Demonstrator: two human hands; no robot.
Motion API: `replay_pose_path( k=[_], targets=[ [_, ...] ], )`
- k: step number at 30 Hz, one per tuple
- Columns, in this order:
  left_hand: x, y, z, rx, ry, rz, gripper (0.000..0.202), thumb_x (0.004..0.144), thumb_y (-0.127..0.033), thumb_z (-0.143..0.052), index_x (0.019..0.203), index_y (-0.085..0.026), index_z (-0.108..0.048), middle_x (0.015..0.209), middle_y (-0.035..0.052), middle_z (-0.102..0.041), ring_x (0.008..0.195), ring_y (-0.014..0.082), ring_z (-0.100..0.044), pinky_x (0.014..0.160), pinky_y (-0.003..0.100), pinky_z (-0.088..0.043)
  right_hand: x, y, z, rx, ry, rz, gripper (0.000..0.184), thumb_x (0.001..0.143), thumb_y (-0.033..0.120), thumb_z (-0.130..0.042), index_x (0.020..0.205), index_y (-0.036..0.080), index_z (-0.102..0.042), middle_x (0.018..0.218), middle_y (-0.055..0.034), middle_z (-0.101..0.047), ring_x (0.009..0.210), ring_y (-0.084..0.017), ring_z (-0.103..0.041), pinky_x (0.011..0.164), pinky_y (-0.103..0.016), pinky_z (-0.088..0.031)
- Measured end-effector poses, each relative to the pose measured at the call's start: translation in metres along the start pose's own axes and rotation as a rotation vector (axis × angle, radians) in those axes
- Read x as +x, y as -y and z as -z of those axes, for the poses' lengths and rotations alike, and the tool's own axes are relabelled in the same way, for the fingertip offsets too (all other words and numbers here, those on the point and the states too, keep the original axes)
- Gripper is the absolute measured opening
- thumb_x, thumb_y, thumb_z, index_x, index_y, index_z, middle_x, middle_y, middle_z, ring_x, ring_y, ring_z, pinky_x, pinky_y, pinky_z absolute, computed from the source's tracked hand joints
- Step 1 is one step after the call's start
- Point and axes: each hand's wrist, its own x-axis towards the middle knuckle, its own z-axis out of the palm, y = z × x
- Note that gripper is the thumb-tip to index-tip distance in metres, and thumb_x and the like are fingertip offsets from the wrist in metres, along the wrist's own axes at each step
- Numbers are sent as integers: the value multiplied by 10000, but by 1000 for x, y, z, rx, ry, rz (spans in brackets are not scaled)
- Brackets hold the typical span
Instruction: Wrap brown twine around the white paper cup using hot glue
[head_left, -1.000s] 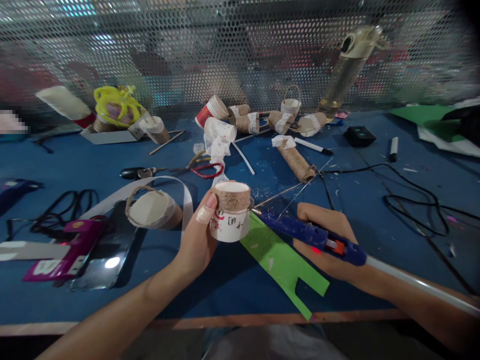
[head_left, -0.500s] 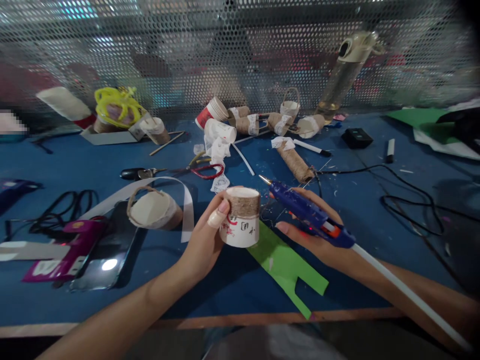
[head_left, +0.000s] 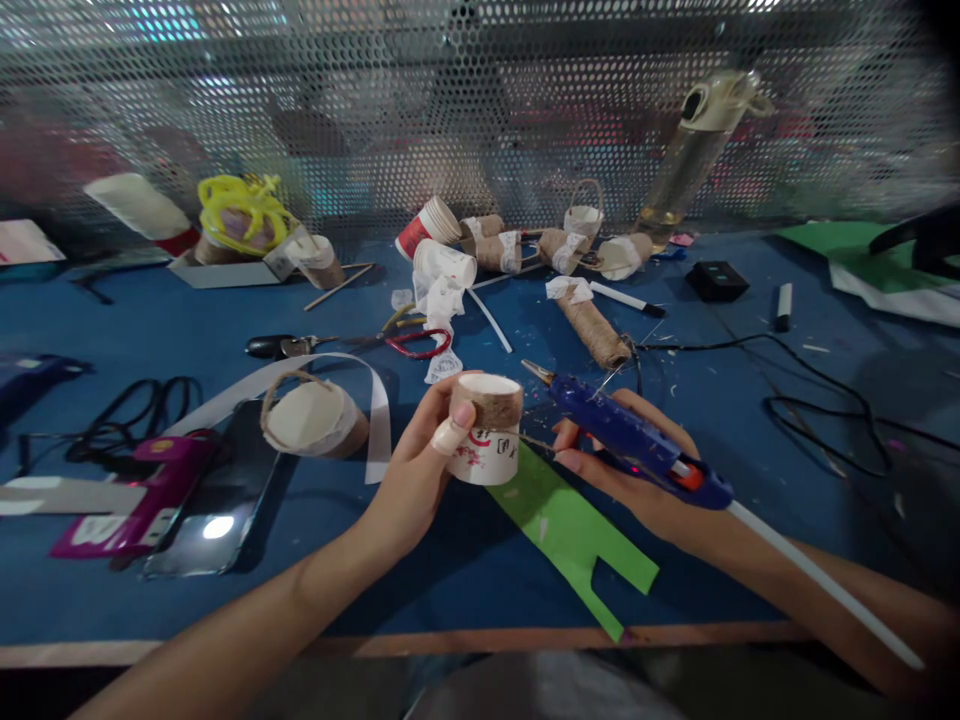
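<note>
My left hand (head_left: 420,475) is closed around a small paper cup (head_left: 486,430) with brown twine wound round its upper half, held above the blue table. My right hand (head_left: 630,475) grips a blue hot glue gun (head_left: 626,435) with a white glue stick trailing toward me. The gun's metal nozzle points up and left, just right of the cup's rim and apart from it. My right fingertips pinch a loose strand of twine that runs to the cup. A green paper cutout (head_left: 574,530) lies under both hands.
A spool of twine (head_left: 592,325), red-handled scissors (head_left: 409,340) and several twine-wrapped cups (head_left: 510,245) lie farther back. A finished cup with handle (head_left: 315,420), a phone (head_left: 217,495) and a magenta tool sit left. Black cables (head_left: 817,390) cross the right. A perforated metal screen (head_left: 375,110) closes the back.
The glue gun's nozzle lifted away from the cup's side and now points up beside the rim. My right fingers moved in to take the twine strand. The cup tilted slightly.
</note>
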Motion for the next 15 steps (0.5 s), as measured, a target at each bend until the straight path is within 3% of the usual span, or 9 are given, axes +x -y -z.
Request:
replay_pose_path(
  k=[6,11,15],
  targets=[
    [3,3,3,73,-19,-26,451,872,-478,-778,1260,-278,-663,1310,48,-698,1293,306,-592,1013,353,-470,0,11,7,-51,-17,-3,147,864,244,-824,883,264,-680,843,18,-753,757,-165,-735,657,-287,-590],
    [5,1,2,111,-41,-47,502,830,-486,-819,1256,-278,-653,1286,39,-688,1246,280,-606,979,322,-478,0,12,9,-115,14,33,133,864,225,-818,898,263,-695,865,12,-756,814,-173,-751,729,-291,-613],
    [4,0,3,125,-15,-22,513,849,-506,-797,1278,-266,-651,1279,45,-701,1219,272,-619,965,317,-475,-1,9,8,-80,-38,24,156,869,242,-817,881,287,-669,837,44,-746,811,-160,-753,692,-256,-591]
  ],
)
